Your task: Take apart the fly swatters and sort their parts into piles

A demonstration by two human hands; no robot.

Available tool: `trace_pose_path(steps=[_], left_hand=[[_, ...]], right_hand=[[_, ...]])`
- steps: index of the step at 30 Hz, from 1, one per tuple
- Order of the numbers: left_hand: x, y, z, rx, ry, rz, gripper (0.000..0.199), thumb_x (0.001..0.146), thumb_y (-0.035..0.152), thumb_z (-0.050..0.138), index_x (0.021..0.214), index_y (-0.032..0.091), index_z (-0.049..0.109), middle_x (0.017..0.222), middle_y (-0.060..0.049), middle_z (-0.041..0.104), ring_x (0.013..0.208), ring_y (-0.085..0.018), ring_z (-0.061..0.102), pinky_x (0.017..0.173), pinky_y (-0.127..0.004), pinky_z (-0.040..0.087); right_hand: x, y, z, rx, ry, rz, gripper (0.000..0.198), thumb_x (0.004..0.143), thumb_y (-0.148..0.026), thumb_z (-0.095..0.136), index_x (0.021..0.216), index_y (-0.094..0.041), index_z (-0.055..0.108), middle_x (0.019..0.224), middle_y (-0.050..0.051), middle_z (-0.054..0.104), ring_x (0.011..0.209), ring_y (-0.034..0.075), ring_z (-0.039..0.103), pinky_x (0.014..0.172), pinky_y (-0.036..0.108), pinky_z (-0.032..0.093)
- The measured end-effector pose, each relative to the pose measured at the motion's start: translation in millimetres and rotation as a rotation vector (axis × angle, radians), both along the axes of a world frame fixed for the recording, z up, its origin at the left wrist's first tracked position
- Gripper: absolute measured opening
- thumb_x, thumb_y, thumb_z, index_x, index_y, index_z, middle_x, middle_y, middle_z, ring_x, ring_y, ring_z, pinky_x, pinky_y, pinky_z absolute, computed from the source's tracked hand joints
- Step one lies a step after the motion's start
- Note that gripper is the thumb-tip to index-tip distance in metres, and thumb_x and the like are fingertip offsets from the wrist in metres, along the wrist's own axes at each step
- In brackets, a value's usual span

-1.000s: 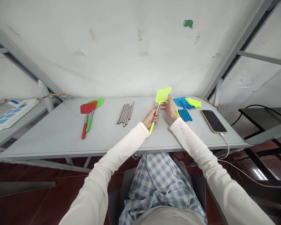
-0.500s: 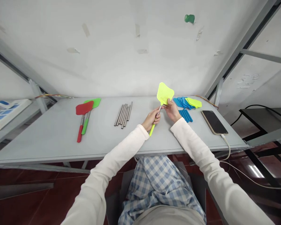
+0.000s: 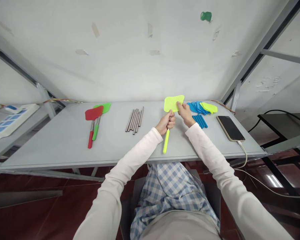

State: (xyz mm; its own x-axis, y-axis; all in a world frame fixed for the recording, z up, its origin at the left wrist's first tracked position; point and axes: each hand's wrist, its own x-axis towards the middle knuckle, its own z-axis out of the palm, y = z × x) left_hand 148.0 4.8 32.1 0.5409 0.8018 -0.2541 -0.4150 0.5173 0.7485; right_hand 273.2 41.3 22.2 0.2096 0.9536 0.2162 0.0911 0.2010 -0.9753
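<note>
"Scuffed off-white wall (image 3: 125, 63) at the back, flat grey bench (image 3: 60, 143) along it; from my end of the feed, the left hand (image 3: 166, 123) is curled tight round the neck of a lime-yellow plastic swatter with a squarish perforated head (image 3: 173, 102); and the right?"

"Right hand (image 3: 185, 114) pinches the head's lower right corner, thumb on the face; its other fingers are mostly hidden, so I can't tell how they sit; the swatter is held right of the bench's middle, its rounded lime-yellow handle (image 3: 166, 141) pointing toward the front edge."

"What has changed on your screen?"

"Left fist sits closer to the head than half a second ago; more of the handle shows below it, with a sliver of shiny metal shaft; the head has tipped flatter; I'd judge the work is now at the head end, though the fist hides the joint."

"And round about?"

"Slim grey metal tubes (image 3: 135, 120) left of the hands; a red plastic swatter (image 3: 94, 113) overlapping a green plastic one (image 3: 106, 107) toward the left end; blue perforated heads (image 3: 195, 106) by the back edge, blue tubular handles (image 3: 200, 121) just in front; a black-screened phone (image 3: 230, 128) near the right end."
</note>
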Motion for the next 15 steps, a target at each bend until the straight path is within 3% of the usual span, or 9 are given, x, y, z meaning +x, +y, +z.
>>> trace_pose_path(steps=[5,9,15], left_hand=[[4,-8,11.8,-0.049,-0.039,0.04,0.042,0.09,0.039,0.059,0.067,0.02,0.031,0.053,0.013,0.014,0.032,0.0,0.01,0.03,-0.012,0.002],[1,-10,18.3,-0.144,-0.07,0.023,0.039,0.095,0.034,0.052,0.066,0.02,0.029,0.055,0.012,0.011,0.032,0.0,0.008,0.031,-0.012,0.0],[-10,-30,12.0,-0.226,-0.066,-0.05,0.04,0.091,0.03,0.057,0.067,0.02,0.026,0.058,0.012,0.006,0.034,0.0,0.003,0.031,-0.012,-0.004]], right_hand=[[2,2,8,-0.011,-0.059,-0.05,0.054,0.086,-0.059,0.056,0.06,-0.023,0.025,0.057,-0.006,0.021,0.053,0.007,0.02,0.044,0.023,0.018],[-1,12,14,-0.101,0.017,-0.133,0.05,0.09,-0.055,0.052,0.063,-0.023,0.024,0.057,-0.006,0.019,0.051,0.007,0.02,0.042,0.022,0.02],[8,38,20,-0.151,0.038,-0.224,0.043,0.094,-0.047,0.048,0.065,-0.023,0.028,0.056,-0.006,0.023,0.05,0.008,0.025,0.04,0.021,0.022]])
